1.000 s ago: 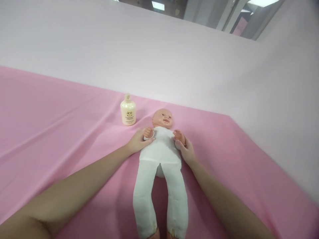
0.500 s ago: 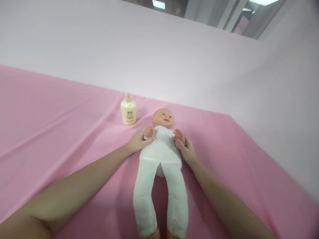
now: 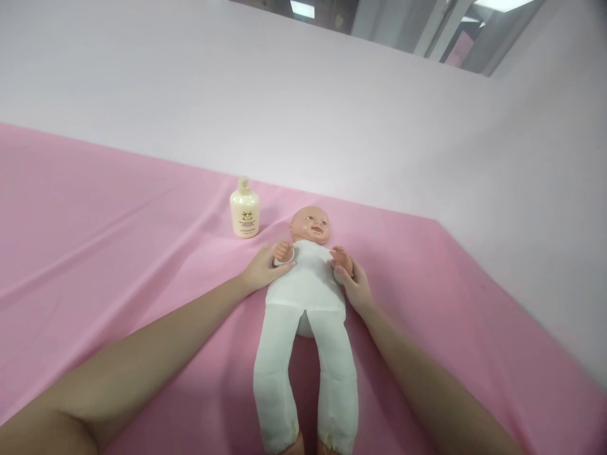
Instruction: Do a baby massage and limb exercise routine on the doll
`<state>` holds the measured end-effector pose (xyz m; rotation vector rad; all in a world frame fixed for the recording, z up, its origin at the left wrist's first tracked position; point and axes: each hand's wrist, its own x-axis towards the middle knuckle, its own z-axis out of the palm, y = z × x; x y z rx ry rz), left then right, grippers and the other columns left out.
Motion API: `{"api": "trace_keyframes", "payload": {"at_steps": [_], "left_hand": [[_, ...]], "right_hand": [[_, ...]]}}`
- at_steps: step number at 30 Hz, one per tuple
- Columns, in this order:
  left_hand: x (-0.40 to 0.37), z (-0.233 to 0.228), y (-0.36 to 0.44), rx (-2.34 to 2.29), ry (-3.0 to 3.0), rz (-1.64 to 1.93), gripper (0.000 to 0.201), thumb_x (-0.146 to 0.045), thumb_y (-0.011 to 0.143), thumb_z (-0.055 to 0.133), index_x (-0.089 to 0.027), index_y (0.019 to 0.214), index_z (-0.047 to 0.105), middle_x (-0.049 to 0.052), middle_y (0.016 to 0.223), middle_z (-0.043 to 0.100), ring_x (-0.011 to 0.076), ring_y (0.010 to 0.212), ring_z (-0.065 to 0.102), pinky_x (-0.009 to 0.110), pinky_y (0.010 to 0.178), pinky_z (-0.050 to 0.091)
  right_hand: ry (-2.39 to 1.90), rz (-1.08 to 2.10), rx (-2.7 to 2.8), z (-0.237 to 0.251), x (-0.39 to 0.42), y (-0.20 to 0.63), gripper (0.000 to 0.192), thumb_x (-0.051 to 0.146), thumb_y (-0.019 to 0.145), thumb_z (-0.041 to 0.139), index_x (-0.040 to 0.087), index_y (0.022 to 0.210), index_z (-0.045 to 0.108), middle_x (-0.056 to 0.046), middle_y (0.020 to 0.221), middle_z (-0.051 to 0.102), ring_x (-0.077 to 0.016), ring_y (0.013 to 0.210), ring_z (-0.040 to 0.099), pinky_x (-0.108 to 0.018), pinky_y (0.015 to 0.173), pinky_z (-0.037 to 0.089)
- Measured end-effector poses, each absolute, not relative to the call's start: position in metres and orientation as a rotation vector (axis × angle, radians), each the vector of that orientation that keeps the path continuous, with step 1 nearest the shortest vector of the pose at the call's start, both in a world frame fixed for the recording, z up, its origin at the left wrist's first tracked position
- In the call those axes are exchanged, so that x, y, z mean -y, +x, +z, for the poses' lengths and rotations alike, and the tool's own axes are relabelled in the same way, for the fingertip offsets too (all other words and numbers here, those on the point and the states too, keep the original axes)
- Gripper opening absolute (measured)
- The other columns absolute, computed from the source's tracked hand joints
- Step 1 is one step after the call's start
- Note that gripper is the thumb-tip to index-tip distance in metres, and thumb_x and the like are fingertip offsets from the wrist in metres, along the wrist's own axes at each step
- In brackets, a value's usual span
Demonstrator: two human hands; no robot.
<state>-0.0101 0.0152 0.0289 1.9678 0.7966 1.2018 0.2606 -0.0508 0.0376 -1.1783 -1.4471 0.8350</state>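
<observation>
A baby doll (image 3: 306, 278) with a white cloth body lies on its back on a pink cloth, head away from me and feet at the bottom edge of the view. My left hand (image 3: 262, 268) is closed around the doll's arm on the left, just below its small plastic hand. On the other side, my right hand (image 3: 358, 287) grips the doll's other arm, thumb across its wrist. Parts of my fingers are hidden behind the doll's arms. A cream-coloured pump bottle (image 3: 245, 212) with a printed label stands upright beyond my left hand, to the left of the doll's head.
The pink cloth (image 3: 156, 234) covers the surface and has several creases. White walls (image 3: 284, 114) rise behind it and along the right. A window (image 3: 403, 28) sits high at the back.
</observation>
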Motion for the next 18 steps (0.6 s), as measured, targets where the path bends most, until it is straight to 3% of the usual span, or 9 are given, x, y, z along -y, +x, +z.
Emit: {"api": "trace_keyframes", "payload": {"at_steps": [18], "left_hand": [[-0.0174, 0.0222, -0.0117, -0.820, 1.960, 1.207, 0.027, -0.044, 0.089, 0.075, -0.020, 0.096, 0.066, 0.005, 0.092, 0.070, 0.0220, 0.088, 0.066, 0.038, 0.087, 0.056]], "right_hand": [[-1.173, 0.844, 1.430, 0.0354, 0.0504, 0.2604, 0.058, 0.060, 0.090, 0.071, 0.024, 0.136, 0.068, -0.009, 0.141, 0.072, -0.0350, 0.138, 0.062, -0.047, 0.115, 0.052]]}}
